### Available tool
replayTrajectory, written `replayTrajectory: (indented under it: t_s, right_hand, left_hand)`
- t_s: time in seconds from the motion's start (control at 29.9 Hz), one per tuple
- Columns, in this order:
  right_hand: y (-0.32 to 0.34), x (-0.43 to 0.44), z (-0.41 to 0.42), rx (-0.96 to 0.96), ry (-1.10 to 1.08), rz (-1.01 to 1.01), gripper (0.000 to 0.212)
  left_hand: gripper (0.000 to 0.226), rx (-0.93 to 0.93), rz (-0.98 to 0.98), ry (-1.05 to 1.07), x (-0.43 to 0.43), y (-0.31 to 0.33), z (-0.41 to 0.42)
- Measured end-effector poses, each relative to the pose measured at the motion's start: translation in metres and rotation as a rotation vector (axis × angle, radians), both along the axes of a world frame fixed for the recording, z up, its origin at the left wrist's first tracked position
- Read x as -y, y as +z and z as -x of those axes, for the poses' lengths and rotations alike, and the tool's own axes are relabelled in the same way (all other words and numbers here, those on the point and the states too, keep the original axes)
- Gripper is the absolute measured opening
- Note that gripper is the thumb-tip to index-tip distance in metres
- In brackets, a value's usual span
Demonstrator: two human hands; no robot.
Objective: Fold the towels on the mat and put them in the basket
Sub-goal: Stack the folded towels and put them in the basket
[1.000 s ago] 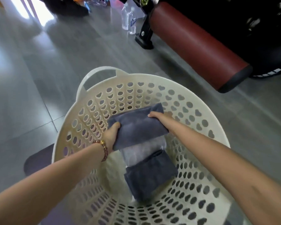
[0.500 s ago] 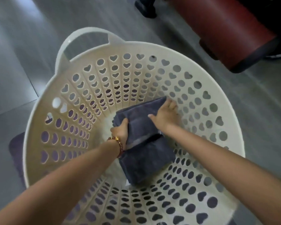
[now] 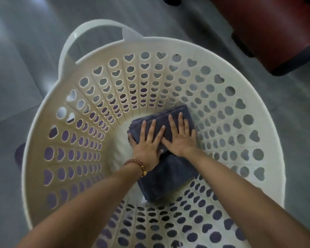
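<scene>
At the bottom of the cream perforated plastic basket (image 3: 168, 44), the folded dark grey towel (image 3: 161, 116) lay directly beneath both palms, long axis crosswise, left hand (image 3: 147, 142) and right hand (image 3: 181, 136) pressing side by side, fingers (image 3: 180, 120) straight, splayed, gripping nothing.

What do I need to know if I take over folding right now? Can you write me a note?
Left hand: open, pressing flat on the far towel.
Right hand: open, flat on the same towel, right beside the left hand.
Things: both folded grey towels lie at the bottom of the basket. The near towel touches the far one.
Done: these two towels are folded and in the basket.
Left: lift both hands out. Only a sliver of the mat shows, so check it for more towels.
</scene>
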State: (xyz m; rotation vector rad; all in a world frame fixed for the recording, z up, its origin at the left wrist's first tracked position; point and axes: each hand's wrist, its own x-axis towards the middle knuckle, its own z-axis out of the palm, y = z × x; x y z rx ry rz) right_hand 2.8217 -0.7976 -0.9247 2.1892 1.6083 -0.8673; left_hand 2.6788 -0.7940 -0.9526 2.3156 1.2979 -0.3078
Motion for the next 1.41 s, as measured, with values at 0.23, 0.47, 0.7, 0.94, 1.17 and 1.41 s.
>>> replayTrajectory:
  t_s: [0.23, 0.47, 0.7, 0.94, 1.17, 1.41]
  right_hand:
    - [0.004, -0.023, -0.001, -0.007, 0.009, 0.071, 0.085]
    - [0.04, -0.037, 0.002, -0.02, 0.051, 0.115, 0.073]
    - [0.14, 0.015, 0.017, -0.247, -0.062, -0.424, 0.019]
    - [0.234, 0.187, 0.063, -0.699, -0.269, -0.891, 0.03]
    - [0.177, 0.382, 0.069, -0.815, -0.422, -0.556, 0.022]
    - [0.043, 0.407, 0.064, -0.659, -0.739, -0.242, 0.02]
  left_hand:
    - [0.074, 0.027, 0.107, -0.008, -0.031, 0.0, 0.003]
    - [0.078, -0.121, 0.129, -0.03, -0.028, 0.022, 0.006]
    - [0.051, -0.287, -0.056, 0.0, -0.003, 0.133, 0.016]
    - [0.024, 0.496, -0.414, -0.247, 0.14, 0.227, 0.083]
    - [0.044, 0.561, -0.234, -0.529, 0.273, 0.176, 0.134]
    - [0.039, 0.364, 0.077, -0.056, 0.274, 0.035, 0.153]
